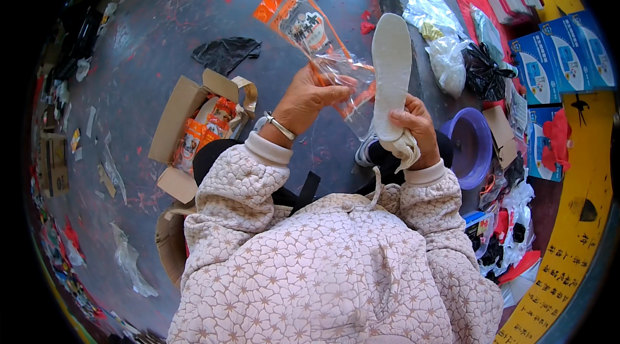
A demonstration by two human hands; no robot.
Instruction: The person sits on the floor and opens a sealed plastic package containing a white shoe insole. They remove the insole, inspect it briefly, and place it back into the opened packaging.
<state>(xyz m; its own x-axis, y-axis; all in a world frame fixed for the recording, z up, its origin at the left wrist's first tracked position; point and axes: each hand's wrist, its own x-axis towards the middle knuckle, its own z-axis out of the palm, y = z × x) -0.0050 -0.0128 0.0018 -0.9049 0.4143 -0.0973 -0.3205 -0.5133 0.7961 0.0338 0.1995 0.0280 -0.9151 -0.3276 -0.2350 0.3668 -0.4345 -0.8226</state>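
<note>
My left hand [320, 95] is closed on a clear plastic packet with orange printed ends [307, 31]. The packet stands up and away from me, its lower part crumpled around my fingers. In my right hand [416, 127] is a long cream-white insole [391, 53], held upright by its lower end. A bunched piece of the same pale colour [403, 149] hangs under my right fingers; I cannot tell whether it is part of the insole. The insole is beside the packet's lower edge, on its right.
An open cardboard box [174, 114] with orange packets is to the left. On the right are a purple basin [470, 150], white plastic bags [445, 53], a black bag [484, 69] and blue boxes [536, 66]. A black plastic sheet [226, 53] lies on the grey floor.
</note>
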